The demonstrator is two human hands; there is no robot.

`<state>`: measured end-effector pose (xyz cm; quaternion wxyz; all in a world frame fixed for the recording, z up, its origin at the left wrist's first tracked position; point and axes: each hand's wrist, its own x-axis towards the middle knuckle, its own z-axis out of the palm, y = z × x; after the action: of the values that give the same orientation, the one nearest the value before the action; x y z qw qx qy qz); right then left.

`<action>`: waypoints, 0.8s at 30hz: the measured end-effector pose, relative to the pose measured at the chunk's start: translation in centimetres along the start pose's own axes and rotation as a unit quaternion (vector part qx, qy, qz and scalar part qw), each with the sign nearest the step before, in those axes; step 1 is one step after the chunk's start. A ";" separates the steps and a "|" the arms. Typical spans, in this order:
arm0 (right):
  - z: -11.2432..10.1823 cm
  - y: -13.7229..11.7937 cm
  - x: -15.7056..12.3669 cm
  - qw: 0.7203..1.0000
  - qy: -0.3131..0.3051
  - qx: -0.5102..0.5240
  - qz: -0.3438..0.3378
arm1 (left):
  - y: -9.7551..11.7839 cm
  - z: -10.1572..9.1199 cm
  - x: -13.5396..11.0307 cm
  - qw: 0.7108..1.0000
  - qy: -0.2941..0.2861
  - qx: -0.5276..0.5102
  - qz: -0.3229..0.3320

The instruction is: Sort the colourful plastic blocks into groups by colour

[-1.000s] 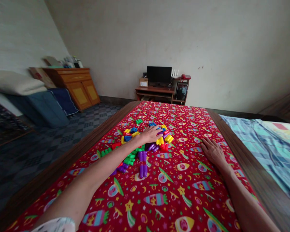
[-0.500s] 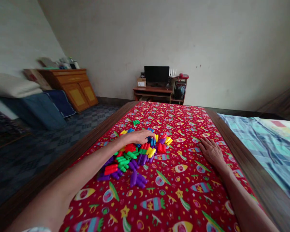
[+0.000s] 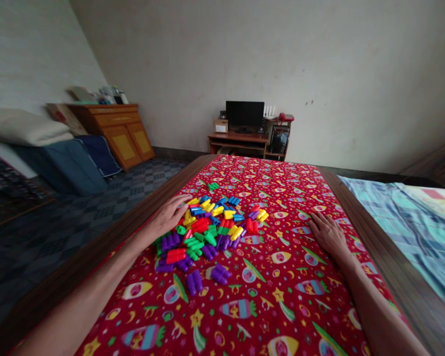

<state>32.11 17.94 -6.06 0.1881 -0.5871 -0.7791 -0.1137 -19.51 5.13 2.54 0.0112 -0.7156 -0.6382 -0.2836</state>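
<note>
A pile of plastic toy building blocks (image 3: 199,226) in red, yellow, green, blue and purple lies on a red cloth patterned with rockets and stars (image 3: 267,311). At the pile's left edge is my left hand (image 3: 169,213), its fingers stretched toward the yellow blocks and the thumb apart. I see nothing held in it; its fingertips are beside the pile, and contact is unclear. My right hand (image 3: 328,232) rests flat on the cloth, right of the pile, fingers slightly spread. Two purple blocks (image 3: 195,283) lie apart at the near side. A green block (image 3: 213,186) sits alone beyond the pile.
The cloth covers a long table with dark wooden edges (image 3: 356,212). To the right is a bed with a blue checked sheet (image 3: 389,217). Ahead, a desk (image 3: 241,137) holds a monitor (image 3: 244,114). A wooden cabinet (image 3: 122,136) stands at the left.
My left hand has drawn back leftward from the middle of the pile to its left edge, uncovering blue and yellow blocks. The near purple blocks now lie separated. My right hand stays put.
</note>
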 end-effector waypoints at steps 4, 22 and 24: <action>-0.7 -0.5 0.1 0.998 0.023 0.050 0.016 | -1.5 1.3 -3.2 0.992 -0.031 -0.028 -0.119; -6.6 -21.9 1.0 0.872 -0.097 0.437 -0.201 | 5.8 1.7 0.4 0.983 -0.113 -0.136 0.042; -7.8 -19.6 0.5 0.874 -0.121 0.426 -0.201 | 4.2 0.6 -1.8 0.992 -0.092 -0.080 0.035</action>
<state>14.46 9.68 2.01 0.2976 -0.2897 -0.8699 0.2660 -15.43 2.92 2.74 -0.0951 -0.7595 -0.5861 -0.2658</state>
